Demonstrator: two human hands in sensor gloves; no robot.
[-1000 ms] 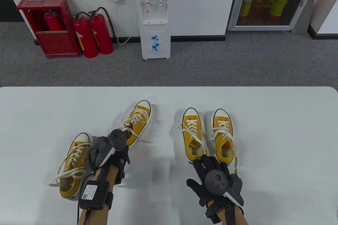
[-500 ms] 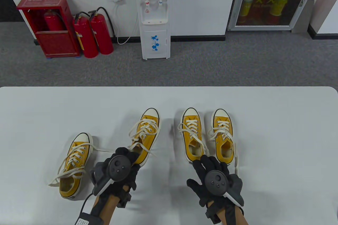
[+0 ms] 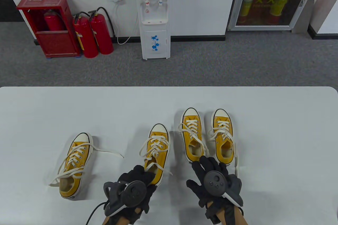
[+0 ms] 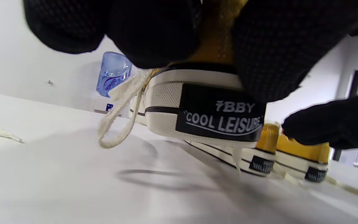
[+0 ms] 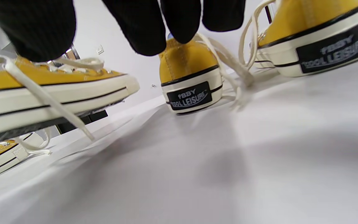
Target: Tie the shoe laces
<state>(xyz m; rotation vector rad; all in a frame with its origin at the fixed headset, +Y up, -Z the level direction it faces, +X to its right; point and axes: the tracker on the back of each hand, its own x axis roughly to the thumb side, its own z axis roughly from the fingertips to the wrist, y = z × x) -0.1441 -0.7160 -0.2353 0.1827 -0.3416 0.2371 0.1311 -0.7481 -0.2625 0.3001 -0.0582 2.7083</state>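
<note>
Several yellow canvas shoes with loose white laces lie on the white table (image 3: 277, 119). My left hand (image 3: 140, 180) grips the heel of the middle shoe (image 3: 157, 151), toe pointing away. In the left wrist view my fingers (image 4: 154, 31) wrap the heel (image 4: 210, 112) and its lace (image 4: 120, 121) hangs loose; the shoe seems slightly raised. My right hand (image 3: 208, 167) lies open, fingers spread, just behind the heels of the right pair (image 3: 192, 135) (image 3: 223, 136). In the right wrist view its fingers (image 5: 172, 25) hover over one heel (image 5: 191, 84). The far-left shoe (image 3: 75, 164) lies apart, untied.
The far-left shoe's lace (image 3: 108, 152) trails across the table toward the middle. Beyond the table's far edge are a grey carpet, a water dispenser (image 3: 154, 16) and red fire extinguishers (image 3: 92, 35).
My left hand has carried the middle shoe rightward and toward me, from the table's centre-left to beside the right pair. My right hand has stayed still.
</note>
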